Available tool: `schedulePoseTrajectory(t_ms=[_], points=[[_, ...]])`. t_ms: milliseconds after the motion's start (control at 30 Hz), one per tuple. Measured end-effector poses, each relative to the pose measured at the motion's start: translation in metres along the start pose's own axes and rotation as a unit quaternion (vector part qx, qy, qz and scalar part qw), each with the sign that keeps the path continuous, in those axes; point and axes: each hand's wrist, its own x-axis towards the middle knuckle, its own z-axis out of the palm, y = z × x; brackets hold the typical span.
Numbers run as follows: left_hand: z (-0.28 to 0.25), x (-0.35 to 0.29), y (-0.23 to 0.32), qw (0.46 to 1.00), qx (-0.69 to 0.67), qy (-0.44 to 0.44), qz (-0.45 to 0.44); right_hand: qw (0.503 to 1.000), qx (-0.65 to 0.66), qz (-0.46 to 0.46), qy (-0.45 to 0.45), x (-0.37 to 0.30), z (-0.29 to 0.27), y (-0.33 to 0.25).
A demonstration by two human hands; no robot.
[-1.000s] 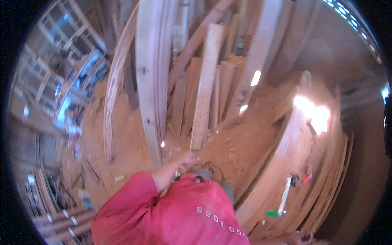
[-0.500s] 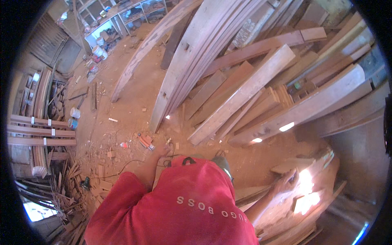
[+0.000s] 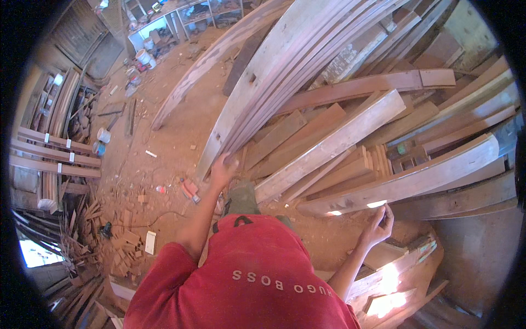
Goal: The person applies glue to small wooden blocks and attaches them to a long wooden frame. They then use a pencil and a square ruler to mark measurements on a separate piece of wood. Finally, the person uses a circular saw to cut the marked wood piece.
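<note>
My left hand [image 3: 221,172] is raised beside the lower end of a leaning stack of long, pale wooden planks [image 3: 241,90]. It overlaps the planks' edge; whether it touches them I cannot tell, and its fingers are blurred. My right hand [image 3: 377,228] is off to the right with its fingers curled together in a pinch, just below a long wooden board [image 3: 433,170] with bright sun spots. Anything between those fingertips is too small to make out. On the floor left of my left hand lies an orange tool [image 3: 189,189] with a grey end.
Sunlit boards [image 3: 378,285] lie low at my right. More planks [image 3: 334,145] lean ahead. Wood offcuts [image 3: 127,244] and a white block [image 3: 150,242] litter the floor at left. Several reddish beams [image 3: 55,153] stick out near a white bucket [image 3: 103,135]. A thin cable [image 3: 164,213] crosses the floor.
My left hand has risen from near the orange tool toward the plank ends. My right hand has left the sunlit boards and moved up, fingers now pinched. The view has shifted slightly.
</note>
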Motion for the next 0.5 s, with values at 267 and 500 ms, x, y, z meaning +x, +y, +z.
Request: schedulePoseTrajectory(t_ms=[267, 500], points=[[0.027, 0.253, 0.094, 0.988, -0.067, 0.064, 0.124, 0.982, -0.039, 0.179, 0.041, -0.042, 0.035, -0.039], [0.062, 0.33, 0.085, 0.982, -0.079, 0.02, 0.172, 0.974, -0.132, 0.168, 0.081, -0.089, 0.114, -0.117]])
